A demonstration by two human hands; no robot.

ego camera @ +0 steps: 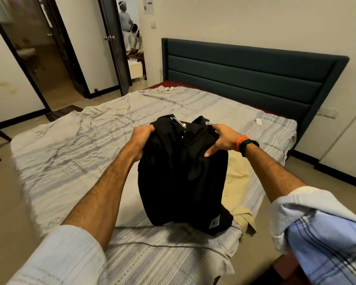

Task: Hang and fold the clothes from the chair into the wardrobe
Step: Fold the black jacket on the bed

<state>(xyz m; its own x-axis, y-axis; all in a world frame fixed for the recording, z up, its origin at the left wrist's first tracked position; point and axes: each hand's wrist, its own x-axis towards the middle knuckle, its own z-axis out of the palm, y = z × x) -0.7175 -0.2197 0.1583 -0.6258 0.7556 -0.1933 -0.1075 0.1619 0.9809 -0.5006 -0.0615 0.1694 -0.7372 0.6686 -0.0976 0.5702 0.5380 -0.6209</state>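
Item: black garment (183, 173), frame centre, lower edge on bed (70, 153) | Hands: left hand (141, 140) and right hand (222, 138) each grip a top corner | Advice: we keep corners level, fold evenly.

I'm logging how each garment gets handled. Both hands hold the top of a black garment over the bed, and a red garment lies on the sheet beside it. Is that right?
Not quite: the garment lying beside it is tan, not red. The head view shows it on the striped sheet, partly under the black garment. The rest holds: the left hand and right hand both grip its top over the bed.
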